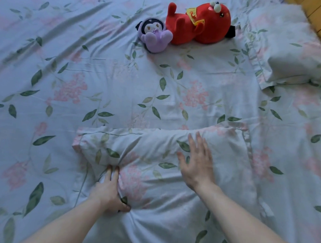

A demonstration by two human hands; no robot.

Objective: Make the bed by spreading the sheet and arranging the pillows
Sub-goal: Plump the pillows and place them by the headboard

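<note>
A pale blue cotton sheet printed with green leaves and pink blossoms (69, 84) covers the bed, creased at far left. The left hand (109, 190) grasps a bunch of fabric on the near floral pillow (153, 176), which lies in the near middle. The right hand (196, 163) lies flat on it, fingers spread. Far off lie a small purple plush doll (156, 36) touching a red plush animal (200, 24). A second matching pillow (291, 53) sits far right.

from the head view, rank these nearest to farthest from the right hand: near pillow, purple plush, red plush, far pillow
1. Near pillow, directly under the right hand.
2. Purple plush, ahead and slightly left.
3. Red plush, ahead, beside the purple one, a little farther.
4. Far pillow, at the upper right corner.
</note>
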